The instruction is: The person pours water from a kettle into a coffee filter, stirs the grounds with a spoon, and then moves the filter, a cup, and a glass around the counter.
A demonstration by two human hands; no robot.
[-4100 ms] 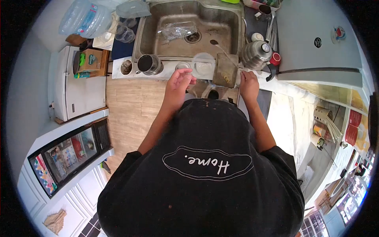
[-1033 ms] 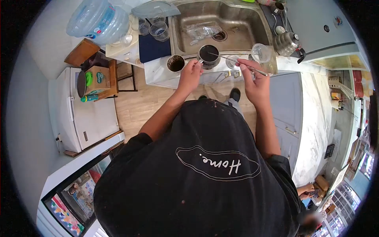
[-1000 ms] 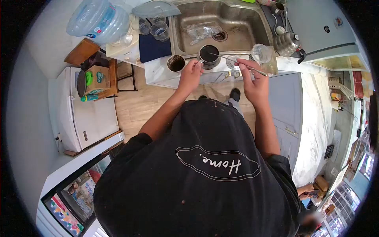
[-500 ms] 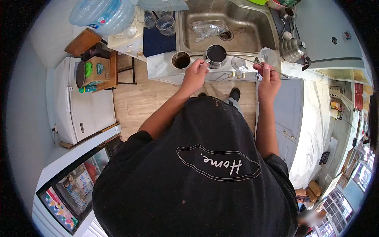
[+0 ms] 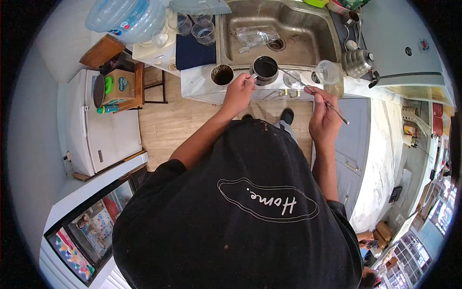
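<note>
My left hand (image 5: 239, 92) grips the handle of a metal cup (image 5: 265, 81) at the counter's front edge. Dark liquid shows inside it. In my right hand (image 5: 325, 113) is a long, thin metal spoon (image 5: 293, 78), held near its far end. The spoon slants leftward, and its tip reaches into the metal cup. Left of that cup stands another cup (image 5: 222, 75) with a dark brown, smeared inside. Between the metal cup and my right hand sits a small clear round container or lid (image 5: 292, 79). Behind my right hand is a clear plastic cup (image 5: 327, 71).
Beyond the cups lies a steel sink (image 5: 308, 29) holding a crumpled clear plastic bag (image 5: 255, 36). A gooseneck kettle (image 5: 357, 61) stands on the right. Clear cups (image 5: 203, 32) rest on a dark cloth (image 5: 195, 54) at left, near a large water bottle (image 5: 126, 19).
My right hand has come lower and toward my body, and the spoon now tilts more steeply. The metal cup has tipped slightly or shifted; my left hand keeps its handle.
</note>
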